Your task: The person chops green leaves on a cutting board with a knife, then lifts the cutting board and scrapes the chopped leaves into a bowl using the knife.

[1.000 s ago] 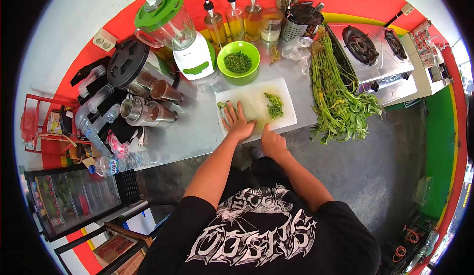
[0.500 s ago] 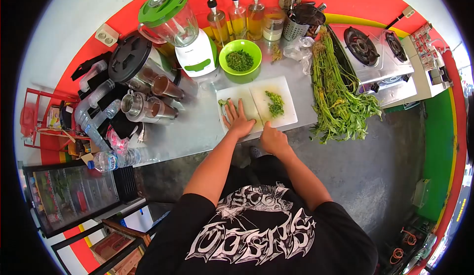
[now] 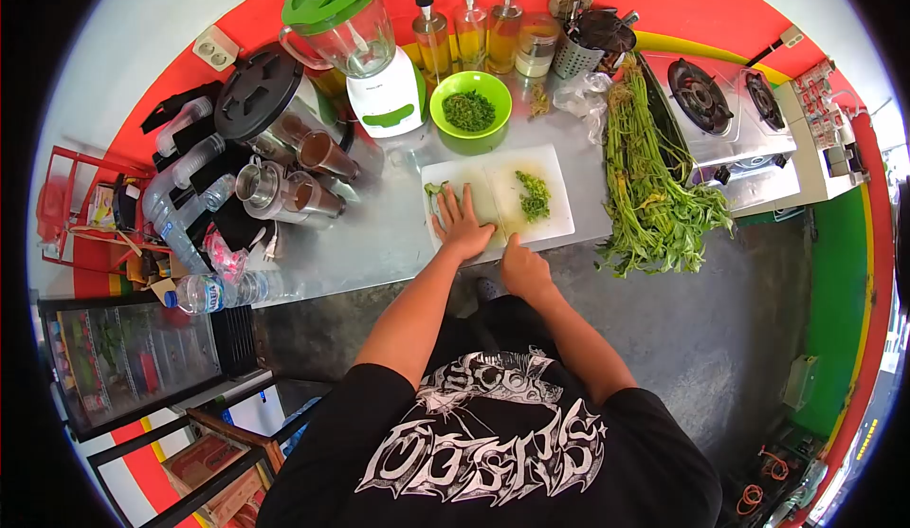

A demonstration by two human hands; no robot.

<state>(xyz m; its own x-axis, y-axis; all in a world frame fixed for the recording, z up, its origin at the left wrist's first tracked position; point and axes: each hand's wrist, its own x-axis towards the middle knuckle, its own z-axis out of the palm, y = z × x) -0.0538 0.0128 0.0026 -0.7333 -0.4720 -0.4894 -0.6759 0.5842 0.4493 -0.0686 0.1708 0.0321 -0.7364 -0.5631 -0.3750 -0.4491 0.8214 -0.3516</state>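
My left fingers (image 3: pixel 453 206) are spread and extended, palm down over the left half of the white cutting board (image 3: pixel 561 217); whether anything lies beneath the palm cannot be told. My right fingers (image 3: pixel 515 251) are closed in a fist at the board's near edge, around the handle end of a knife (image 3: pixel 498 204). The handle is hidden in the grip; the blade, seen almost edge-on, extends away from me over the board, just right of my left thumb.

The chopped greens (image 3: pixel 533 196) form a loose pile on the right half of the board, to the right of the blade and beyond my right fist. A small green piece (image 3: pixel 434 189) lies near the board's far left corner, beside my left fingertips.

The board rests at the near edge of the metal table (image 3: pixel 365 248). Just beyond its far edge stands a green bowl (image 3: pixel 444 135) containing finely cut greens (image 3: pixel 468 111). A bundle of leafy stems (image 3: pixel 654 196) lies along the table's right edge. The blender (image 3: pixel 387 101) and three pump bottles (image 3: pixel 471 37) stand toward the far edge; a water bottle (image 3: pixel 201 294) lies at the near left corner.
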